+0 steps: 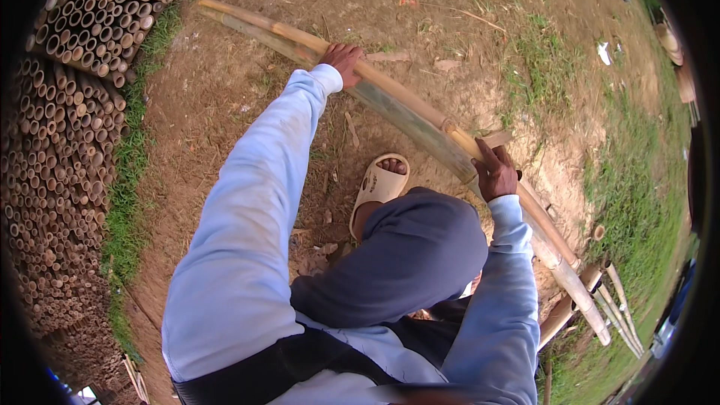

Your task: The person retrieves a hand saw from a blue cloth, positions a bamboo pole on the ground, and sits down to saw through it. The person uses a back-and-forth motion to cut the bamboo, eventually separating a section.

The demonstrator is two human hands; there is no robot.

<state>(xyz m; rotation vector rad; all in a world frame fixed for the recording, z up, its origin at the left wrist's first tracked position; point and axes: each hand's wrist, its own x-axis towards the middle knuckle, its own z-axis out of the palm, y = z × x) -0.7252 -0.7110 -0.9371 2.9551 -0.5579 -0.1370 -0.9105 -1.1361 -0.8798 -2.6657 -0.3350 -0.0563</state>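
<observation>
Bamboo poles (405, 109), long and split, lie slanted across the dirt (225, 105) before the person. Left hand (343, 60) curls shut round the upper stretch; right hand (495, 172) clamps the lower part, fingers wrapped. Splitting seems partway, though it is hard to tell. Beyond the left fingers a cut-bamboo stack (67, 105) stands. No labels show.

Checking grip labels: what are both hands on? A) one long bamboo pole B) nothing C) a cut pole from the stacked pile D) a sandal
A: the left hand and the right hand both grip the same long bamboo pole, held slanted above the dirt ground; the sandal is on a foot.
</observation>
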